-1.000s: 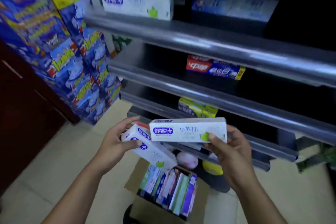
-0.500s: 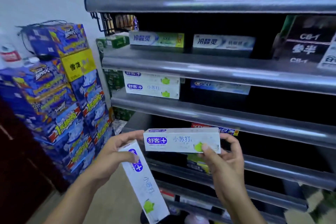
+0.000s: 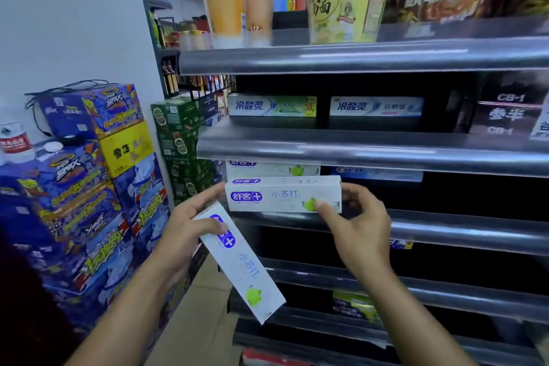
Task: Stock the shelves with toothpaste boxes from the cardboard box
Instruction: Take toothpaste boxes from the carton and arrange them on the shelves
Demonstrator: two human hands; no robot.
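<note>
舒客+, 小苏打 on toothpaste box (image 3: 283,194) (rest blurred); CB-1 on dark box (image 3: 505,113).

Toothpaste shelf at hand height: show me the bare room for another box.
Bare, dark stretch right of the blue Crest box, above the grey shelf rail. Crowded at left: stacked white toothpaste boxes, right hand holding another white box.

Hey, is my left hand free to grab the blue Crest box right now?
Probably not: the left hand grips a tilted white box, and the level box in the right hand blocks the Crest box.
</note>
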